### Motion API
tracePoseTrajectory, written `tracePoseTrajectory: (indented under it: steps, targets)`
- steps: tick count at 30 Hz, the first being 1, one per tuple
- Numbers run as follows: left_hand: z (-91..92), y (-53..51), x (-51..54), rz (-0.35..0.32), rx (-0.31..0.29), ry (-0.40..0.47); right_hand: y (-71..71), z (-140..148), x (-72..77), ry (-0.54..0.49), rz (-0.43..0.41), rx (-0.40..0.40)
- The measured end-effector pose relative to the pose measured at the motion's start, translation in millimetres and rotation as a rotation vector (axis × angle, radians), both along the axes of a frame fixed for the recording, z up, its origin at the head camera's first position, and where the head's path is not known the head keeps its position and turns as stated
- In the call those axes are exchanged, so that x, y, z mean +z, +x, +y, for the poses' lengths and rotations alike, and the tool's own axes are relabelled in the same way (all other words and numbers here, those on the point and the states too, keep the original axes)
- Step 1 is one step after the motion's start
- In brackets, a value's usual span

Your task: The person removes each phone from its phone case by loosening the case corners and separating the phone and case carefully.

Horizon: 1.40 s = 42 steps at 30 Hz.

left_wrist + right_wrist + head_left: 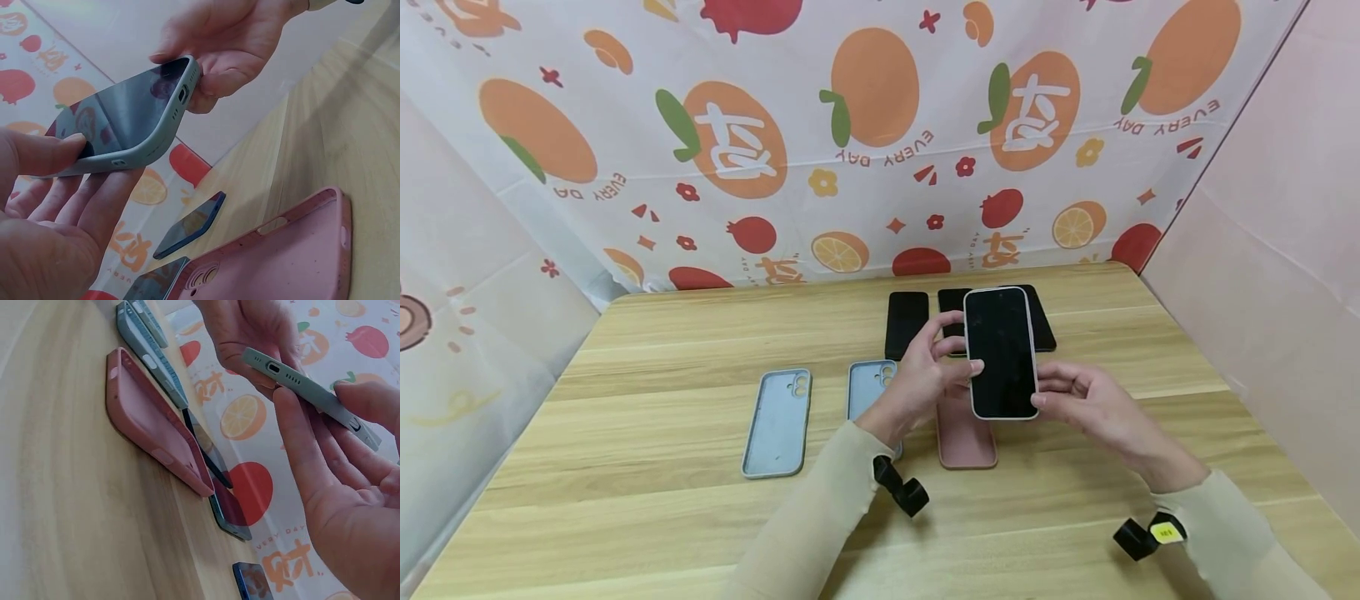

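A phone [1002, 354] with a dark screen, fitted in a pale grey-green case [164, 139], is held up above the table with its screen towards the head camera. My left hand [925, 371] grips its left side, thumb on the screen's edge and fingers behind. At the lower right corner, my right hand [1093, 408] pinches the cased phone between thumb and fingers. Below it lies a pink phone case [966, 442], inner side up, partly covered by the phone. The charging port opening [273, 367] shows in the right wrist view.
Two light blue cases [778, 421] lie to the left, one partly behind my left forearm. Further back are a dark phone [907, 325] and two more, partly hidden by the held phone. A fruit-print cloth [880, 192] hangs behind the wooden table [655, 400].
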<state>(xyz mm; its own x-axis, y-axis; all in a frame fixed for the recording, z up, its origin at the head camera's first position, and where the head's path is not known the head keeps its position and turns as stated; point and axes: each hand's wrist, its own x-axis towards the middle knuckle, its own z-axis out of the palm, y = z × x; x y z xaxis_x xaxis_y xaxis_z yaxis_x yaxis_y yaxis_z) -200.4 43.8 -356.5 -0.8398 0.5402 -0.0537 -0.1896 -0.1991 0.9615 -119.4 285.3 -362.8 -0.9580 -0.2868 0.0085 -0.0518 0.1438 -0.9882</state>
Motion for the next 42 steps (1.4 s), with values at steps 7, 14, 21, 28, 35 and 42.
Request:
tracePoseTrajectory:
  steps: [7, 14, 21, 28, 35, 42]
  targets:
    - [0.5, -0.2, 0.6, -0.019, 0.017, 0.013, 2.5, 0, -7.0, -0.093, 0.068, 0.093]
    - [0.4, -1.2, 1.3, -0.013, 0.025, -0.029, 4.9, -3, -11.5, -0.134, 0.144, 0.128]
    - [-0.3, -2.6, -0.1, -0.024, 0.024, -0.035, 5.8, -4, -17.3, -0.166, 0.182, 0.151]
    - [-1.9, -4.1, -1.0, 0.006, 0.003, -0.042, 6.6, -5, -23.6, -0.193, 0.201, 0.150]
    - [-3.6, -5.5, 0.8, 0.010, -0.004, -0.061, 6.7, -8, -25.4, -0.238, 0.220, 0.185]
    - [-6.8, -5.8, 0.9, 0.025, -0.007, -0.041, 4.6, -8, -27.4, -0.307, 0.187, 0.212]
